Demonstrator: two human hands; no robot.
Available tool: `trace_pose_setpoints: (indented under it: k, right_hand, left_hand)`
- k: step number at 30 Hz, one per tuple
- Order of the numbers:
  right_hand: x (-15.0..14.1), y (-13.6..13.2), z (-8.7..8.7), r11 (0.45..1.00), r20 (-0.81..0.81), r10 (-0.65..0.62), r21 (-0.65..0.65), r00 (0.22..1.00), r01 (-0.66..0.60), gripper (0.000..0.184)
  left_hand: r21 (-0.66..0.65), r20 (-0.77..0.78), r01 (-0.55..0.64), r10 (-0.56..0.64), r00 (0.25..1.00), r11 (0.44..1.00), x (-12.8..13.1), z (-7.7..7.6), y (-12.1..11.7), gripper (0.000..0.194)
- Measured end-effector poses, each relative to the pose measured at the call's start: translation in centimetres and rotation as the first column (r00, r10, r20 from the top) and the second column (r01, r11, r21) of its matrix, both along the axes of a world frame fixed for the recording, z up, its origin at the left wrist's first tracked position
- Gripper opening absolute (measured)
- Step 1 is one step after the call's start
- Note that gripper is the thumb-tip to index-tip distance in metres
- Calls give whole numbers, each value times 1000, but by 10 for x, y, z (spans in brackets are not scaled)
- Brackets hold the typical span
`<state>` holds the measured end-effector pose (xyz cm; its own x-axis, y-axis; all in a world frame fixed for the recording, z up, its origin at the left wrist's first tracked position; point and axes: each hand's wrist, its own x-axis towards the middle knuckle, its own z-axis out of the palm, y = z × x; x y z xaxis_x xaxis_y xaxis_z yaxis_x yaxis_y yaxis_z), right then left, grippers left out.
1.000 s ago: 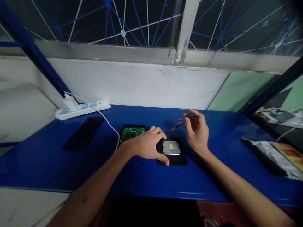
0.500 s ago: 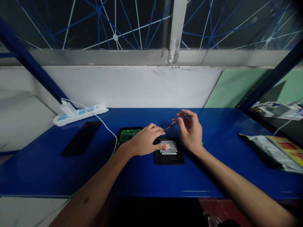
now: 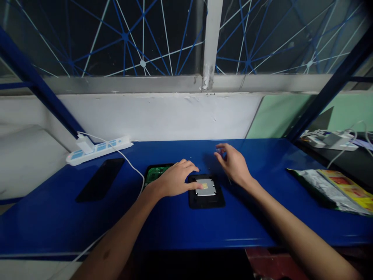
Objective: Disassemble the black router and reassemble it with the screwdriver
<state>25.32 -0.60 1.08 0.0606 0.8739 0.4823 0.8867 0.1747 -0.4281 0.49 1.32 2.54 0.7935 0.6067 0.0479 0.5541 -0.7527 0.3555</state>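
My left hand (image 3: 177,179) has its fingers spread, with the thumb over the silver metal plate (image 3: 207,191) and its small yellowish square pad (image 3: 204,186). Whether the thumb presses on it I cannot tell. That plate sits in a black square casing (image 3: 206,203) lying flat on the blue table. Partly behind my left hand is a green circuit board (image 3: 155,174) in a dark housing. To the right of the casing, my right hand (image 3: 234,165) is raised, its fingers closed around a screwdriver with a clear handle (image 3: 219,151). Most of the screwdriver is hidden by the hand.
A dark phone (image 3: 100,181) lies on the left, near a white power strip (image 3: 99,149) with a charger (image 3: 85,144). A white cable (image 3: 132,165) runs towards the circuit board. On the right lies a silver and yellow packet (image 3: 332,188). A wall (image 3: 175,116) bounds the table's back.
My right hand has turned the screwdriver, so its tip no longer points towards my left hand. The left thumb has shifted from the casing's edge onto the plate area. The view has tilted slightly upward.
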Motion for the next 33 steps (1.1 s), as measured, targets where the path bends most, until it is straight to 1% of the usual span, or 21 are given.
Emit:
trace_pose_setpoints:
  k: [1, 3, 7, 9, 15, 18, 20, 22, 24, 26, 28, 30, 33]
  right_hand:
    - [2, 1, -1, 998, 112, -10, -65, 994, 18, 27]
    - [5, 1, -5, 992, 224, -11, -118, 975, 38, 25]
    - [7, 0, -12, 989, 343, 28, -148, 939, 25, 24]
    - [8, -1, -14, 988, 393, 48, -154, 918, 15, 24]
    - [9, -7, -20, 988, 469, 77, -154, 880, -4, 26]
    - [9, -10, -19, 996, 492, 41, -91, 869, 4, 32]
    - [9, -12, -16, 999, 486, 34, -26, 873, -25, 34]
    - [11, -14, -11, 993, 445, 102, 1, 890, -114, 33]
    - [12, -18, -5, 964, 382, 255, -33, 889, -262, 33]
    - [12, -22, -1, 902, 313, 428, -95, 848, -420, 36]
    - [10, -26, 2, 839, 257, 544, -142, 799, -526, 40]
    - [6, -30, 3, 798, 234, 603, -182, 763, -575, 49]
    - [0, -34, 2, 775, 256, 631, -257, 732, -578, 63]
  left_hand:
    - [13, -18, -9, 9, 1000, 1000, 1, 1, -3, 65]
    - [50, -58, -21, 24, 998, 999, 3, 3, -9, 71]
    - [61, -145, -14, 23, 989, 998, 5, 3, -19, 86]
    - [64, -171, -5, 16, 985, 998, 4, 1, -20, 89]
    - [14, -199, 19, -16, 980, 1000, 1, -2, -18, 93]
    - [10, -198, 19, -16, 980, 1000, 2, -1, -19, 90]
    - [4, -194, 11, -10, 981, 1000, 2, 0, -19, 89]
    - [-1, -190, 2, -2, 982, 1000, 3, 1, -20, 88]
    - [-3, -194, -1, 0, 981, 1000, 4, 2, -20, 87]
    - [-4, -202, 1, -2, 979, 1000, 5, 3, -20, 86]
    - [-4, -209, 6, -6, 978, 1000, 5, 4, -20, 85]
    - [0, -211, 8, -8, 978, 1000, 6, 4, -20, 84]
    - [1, -197, 13, -12, 980, 1000, 6, 5, -20, 83]
